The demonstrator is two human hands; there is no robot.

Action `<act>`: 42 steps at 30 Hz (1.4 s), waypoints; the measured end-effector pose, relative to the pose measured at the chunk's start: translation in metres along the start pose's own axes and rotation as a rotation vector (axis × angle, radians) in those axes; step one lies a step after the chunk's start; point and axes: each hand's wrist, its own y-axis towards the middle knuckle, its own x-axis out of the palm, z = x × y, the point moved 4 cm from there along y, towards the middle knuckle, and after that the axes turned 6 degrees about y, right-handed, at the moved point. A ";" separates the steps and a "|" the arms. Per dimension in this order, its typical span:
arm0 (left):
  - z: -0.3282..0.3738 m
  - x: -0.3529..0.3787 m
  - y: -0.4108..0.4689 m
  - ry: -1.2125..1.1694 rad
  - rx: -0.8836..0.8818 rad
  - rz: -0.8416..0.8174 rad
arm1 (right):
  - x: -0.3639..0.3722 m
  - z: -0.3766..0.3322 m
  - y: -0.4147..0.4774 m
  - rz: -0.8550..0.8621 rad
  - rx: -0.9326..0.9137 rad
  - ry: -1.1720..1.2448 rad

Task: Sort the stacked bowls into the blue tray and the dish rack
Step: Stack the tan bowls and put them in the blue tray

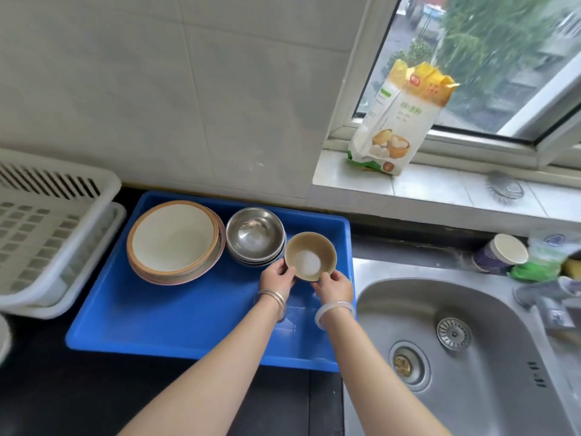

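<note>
A small tan bowl [309,255] with a white bottom is held at the right end of the blue tray [176,313]. My left hand [276,277] grips its near-left side and my right hand [334,286] grips its near-right side. Whether the bowl rests on the tray or is lifted off it, I cannot tell. Beside it on the left stands a stack of steel bowls [255,236]. Further left in the tray sits a stack of wide cream bowls with brown rims [174,241]. The white dish rack [47,234] stands left of the tray with nothing visible in it.
A steel sink [446,347] lies right of the tray, with a tap [547,294] at its far right. A paper cup [500,253] and green sponge [534,269] sit behind the sink. A flour bag [396,121] leans on the window sill. The counter is black.
</note>
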 end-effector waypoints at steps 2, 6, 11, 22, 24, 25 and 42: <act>0.000 0.004 0.007 0.049 0.021 0.010 | 0.002 -0.001 0.008 0.007 0.007 -0.022; -0.003 0.011 0.017 0.103 0.026 0.014 | 0.007 -0.002 0.021 0.011 0.002 0.004; -0.005 0.016 0.020 0.090 0.015 0.021 | 0.012 -0.004 0.025 0.007 0.025 0.144; 0.000 0.018 0.019 0.105 0.044 0.026 | 0.012 0.001 0.033 -0.088 0.121 0.236; 0.002 0.017 0.014 0.110 0.045 0.024 | 0.010 0.000 0.031 -0.114 0.125 0.224; 0.002 0.016 0.011 0.107 0.041 0.019 | 0.008 -0.001 0.029 -0.129 0.128 0.219; 0.009 -0.175 -0.122 0.526 0.229 0.265 | 0.044 0.017 -0.120 -0.508 -0.306 -0.405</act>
